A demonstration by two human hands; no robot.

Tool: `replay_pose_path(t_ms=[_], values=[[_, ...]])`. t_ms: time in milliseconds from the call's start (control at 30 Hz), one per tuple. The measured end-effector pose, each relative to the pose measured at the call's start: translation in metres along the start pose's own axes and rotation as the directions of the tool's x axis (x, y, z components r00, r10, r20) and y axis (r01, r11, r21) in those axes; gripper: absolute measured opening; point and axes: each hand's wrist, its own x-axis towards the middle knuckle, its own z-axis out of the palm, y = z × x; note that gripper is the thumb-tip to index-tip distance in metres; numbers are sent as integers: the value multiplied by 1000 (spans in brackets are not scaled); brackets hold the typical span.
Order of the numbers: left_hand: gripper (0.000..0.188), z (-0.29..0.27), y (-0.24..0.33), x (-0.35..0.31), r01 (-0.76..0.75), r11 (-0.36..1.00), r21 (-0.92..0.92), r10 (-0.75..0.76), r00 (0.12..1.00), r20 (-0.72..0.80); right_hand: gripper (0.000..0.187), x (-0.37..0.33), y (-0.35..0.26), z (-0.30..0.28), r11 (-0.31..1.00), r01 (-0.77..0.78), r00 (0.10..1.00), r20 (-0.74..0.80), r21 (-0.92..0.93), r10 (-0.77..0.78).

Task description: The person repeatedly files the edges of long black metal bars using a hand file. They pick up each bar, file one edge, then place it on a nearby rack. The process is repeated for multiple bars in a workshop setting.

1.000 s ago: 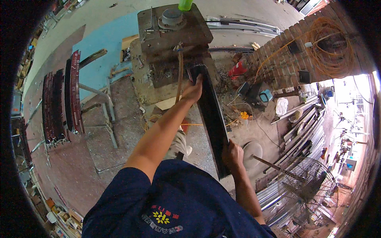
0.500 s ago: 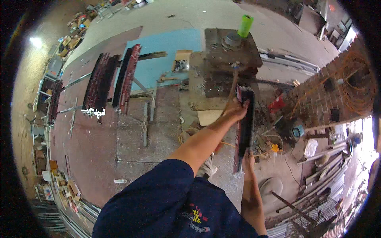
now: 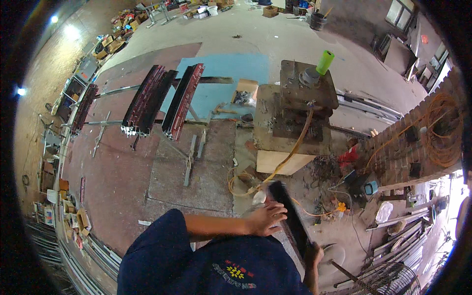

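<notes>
A long black metal profile slants in front of my body, its far end pointing away toward the work stand. My left hand lies across its left side near the far end, fingers bent over the top. Around the near end, my right hand is closed, its fingers partly hidden. Beyond the profile stands a work stand with a dark metal top and a pale board on its front. A bright green cylinder and a grey round fitting sit on top.
Bundles of dark profiles and a red-and-black stack rest on rails at the left. A yellowish hose hangs down the stand to the floor. A brick wall and a fan are at the right.
The black profile has come back from the stand toward my body and now tilts to the left. My left arm has drawn in and bent; both hands stay on the profile.
</notes>
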Motion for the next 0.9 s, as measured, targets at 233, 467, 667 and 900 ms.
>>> replay_pose_path(t_ms=[233, 467, 667, 900], values=[[52, -99, -15, -14, 299, 898, 324, -383, 893, 238, 28, 79, -198, -97, 833, 546, 837, 100, -93, -537], [29, -189, -63, -99, 495, 782, 378, -563, 822, 89, 27, 77, -333, -120, 538, 792, 598, -186, 290, -780], [25, -297, -78, -168, 870, 462, 175, -801, 493, -340, 35, 57, -363, -94, 609, 697, 693, -138, 378, -708], [30, -397, -210, -153, 923, 365, -120, -814, 254, -522, 45, 57, -326, 3, 913, 348, 832, 380, 211, -405]])
